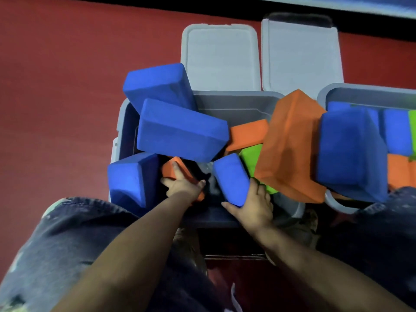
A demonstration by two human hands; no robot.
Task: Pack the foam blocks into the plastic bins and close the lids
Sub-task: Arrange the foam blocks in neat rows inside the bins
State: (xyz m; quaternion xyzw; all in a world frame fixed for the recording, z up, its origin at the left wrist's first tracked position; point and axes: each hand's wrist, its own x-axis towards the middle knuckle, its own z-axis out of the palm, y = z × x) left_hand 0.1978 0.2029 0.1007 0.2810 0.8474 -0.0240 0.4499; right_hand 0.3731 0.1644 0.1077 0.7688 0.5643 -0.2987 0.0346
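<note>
My left hand (183, 185) is gripping 1 small orange block (174, 168); my right hand (253, 204) is curling around 1 blue block (231, 179). Both are reaching into 1 of 2 gray bins (236, 104), with 2 lids (221, 59) lying behind.

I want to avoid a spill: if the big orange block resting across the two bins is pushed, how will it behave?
The big orange block probably tips easily, since it lies tilted across both bins' rims. It looks like light foam, so a nudge should move it. Its matte surface likely grips rather than slides.

blocks (182, 131) in bin (236, 104), lids (221, 59) behind
</note>
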